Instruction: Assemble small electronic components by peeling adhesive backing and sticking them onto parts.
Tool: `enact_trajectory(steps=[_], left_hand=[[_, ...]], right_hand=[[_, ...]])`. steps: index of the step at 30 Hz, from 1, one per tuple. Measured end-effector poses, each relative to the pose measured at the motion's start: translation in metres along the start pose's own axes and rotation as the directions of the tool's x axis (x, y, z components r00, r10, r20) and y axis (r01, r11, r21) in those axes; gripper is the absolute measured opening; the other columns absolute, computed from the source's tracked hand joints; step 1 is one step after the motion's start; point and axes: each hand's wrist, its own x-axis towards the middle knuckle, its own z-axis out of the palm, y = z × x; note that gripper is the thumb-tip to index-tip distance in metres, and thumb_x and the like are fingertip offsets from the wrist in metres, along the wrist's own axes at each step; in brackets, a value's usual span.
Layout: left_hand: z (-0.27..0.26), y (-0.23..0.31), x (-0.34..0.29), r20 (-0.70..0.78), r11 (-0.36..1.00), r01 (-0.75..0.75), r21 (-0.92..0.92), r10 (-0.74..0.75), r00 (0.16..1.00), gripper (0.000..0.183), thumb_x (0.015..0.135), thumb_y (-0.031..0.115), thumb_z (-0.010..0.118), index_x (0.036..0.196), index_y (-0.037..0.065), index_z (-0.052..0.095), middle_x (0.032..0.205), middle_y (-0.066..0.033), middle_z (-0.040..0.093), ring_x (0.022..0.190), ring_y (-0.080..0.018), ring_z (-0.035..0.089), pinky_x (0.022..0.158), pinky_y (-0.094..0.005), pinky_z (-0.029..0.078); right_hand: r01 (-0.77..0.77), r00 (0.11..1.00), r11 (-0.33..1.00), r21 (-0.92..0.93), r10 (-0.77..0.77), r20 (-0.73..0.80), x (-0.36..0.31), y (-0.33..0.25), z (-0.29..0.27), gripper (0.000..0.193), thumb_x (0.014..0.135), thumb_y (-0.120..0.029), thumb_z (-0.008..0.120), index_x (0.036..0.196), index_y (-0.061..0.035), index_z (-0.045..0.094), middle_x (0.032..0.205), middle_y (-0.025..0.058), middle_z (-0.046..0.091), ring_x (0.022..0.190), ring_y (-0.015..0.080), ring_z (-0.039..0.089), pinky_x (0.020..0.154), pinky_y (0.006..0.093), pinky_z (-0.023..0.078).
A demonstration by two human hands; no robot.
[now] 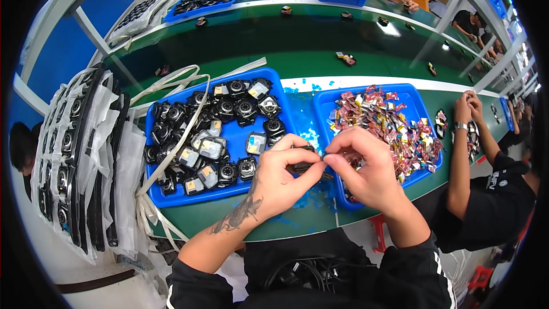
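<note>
My left hand (278, 178) is closed around a small black watch case (302, 166), mostly hidden by the fingers. Thumb and forefinger of my right hand (370, 166) are pinched together at the case's right edge, against the left fingertips; whatever lies in that pinch is too small to make out. To the left, a blue tray (189, 199) holds many black watch cases (226, 107), some with pale square faces showing. Behind and right of my right hand, another blue tray (321, 115) is heaped with small red, yellow and silver electronic parts (374, 115).
Stacked white-lined trays of watch cases (70, 137) rise at the left, with pale straps (171, 163) trailing over the tray. Beyond runs a green conveyor belt (257, 40) carrying scattered small assemblies. A co-worker's arms (459, 154) are at the right; others work across the belt.
</note>
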Motion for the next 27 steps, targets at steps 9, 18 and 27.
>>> enact_trajectory(steps=[9,18,27], left_hand=[[0.002,0.004,0.0,0.022,1.0,0.001,-0.008,-0.001,1.0,0.011,0.083,0.007,0.072,0.091,-0.001,0.072,0.096,-0.0078,0.06,0.081,-0.0125,0.064,0.066,-0.0235,0.051],[0.0,-0.013,0.001,0.001,0.975,0.112,-0.193,-0.114,0.994,0.009,0.084,0.006,0.071,0.089,-0.002,0.071,0.095,-0.0061,0.059,0.074,-0.0061,0.059,0.056,-0.0191,0.046],[-0.002,0.001,0.002,0.252,0.801,0.298,-0.519,-0.19,0.949,0.011,0.089,0.0,0.066,0.095,-0.008,0.069,0.098,-0.0077,0.059,0.081,-0.0126,0.066,0.067,-0.0224,0.055]], right_hand=[[-0.218,0.976,0.958,0.185,0.213,0.046,-0.005,0.005,-0.003,0.013,0.08,0.002,0.071,0.086,0.0011,0.059,0.078,0.0083,0.063,0.067,0.0151,0.064,0.06,0.0274,0.052],[0.058,0.997,0.992,-0.113,-0.052,0.055,-0.015,-0.003,-0.005,0.014,0.078,0.006,0.068,0.086,-0.0012,0.06,0.082,0.0105,0.06,0.069,0.0244,0.062,0.061,0.0344,0.051],[-0.243,0.97,0.795,0.556,0.186,0.158,-0.014,0.02,0.001,0.019,0.086,0.002,0.064,0.105,-0.0002,0.066,0.1,0.0072,0.061,0.086,0.0116,0.06,0.069,0.025,0.051]])
